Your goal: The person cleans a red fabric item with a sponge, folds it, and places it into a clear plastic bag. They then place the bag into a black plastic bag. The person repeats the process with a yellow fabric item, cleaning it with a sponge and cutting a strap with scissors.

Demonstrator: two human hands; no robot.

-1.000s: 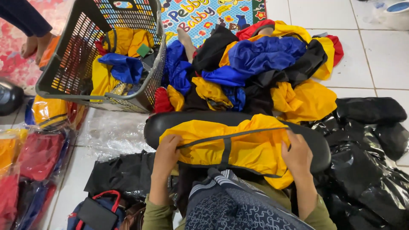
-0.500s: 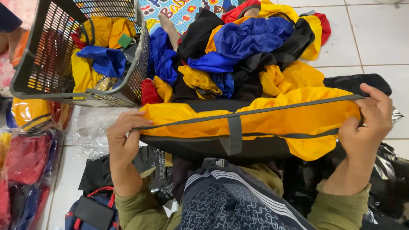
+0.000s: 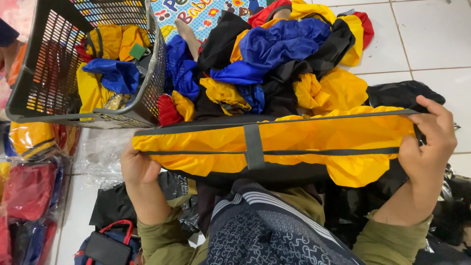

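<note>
Yellow fabric piece (image 3: 314,137) with grey straps is stretched flat between both hands. Left hand (image 3: 139,169) grips its left end, fingers hidden beneath; right hand (image 3: 428,142) pinches its right end. Black basket (image 3: 44,68) is cut off at the top.

Basket (image 3: 46,73) sitting upper left, tilted, holding yellow and blue cloth (image 3: 115,73). Heap (image 3: 279,54) of blue, black, yellow and red fabric lying beside it on the floor (image 3: 431,34), white tiles. Printed mat (image 3: 206,12) showing at top edge, a bare foot (image 3: 189,37) resting on it. Clear plastic bags (image 3: 29,196) with red and yellow items stacking along left edge. Black plastic (image 3: 456,206) spreading at right. Blue backpack (image 3: 105,245) with red trim lying bottom left.
</note>
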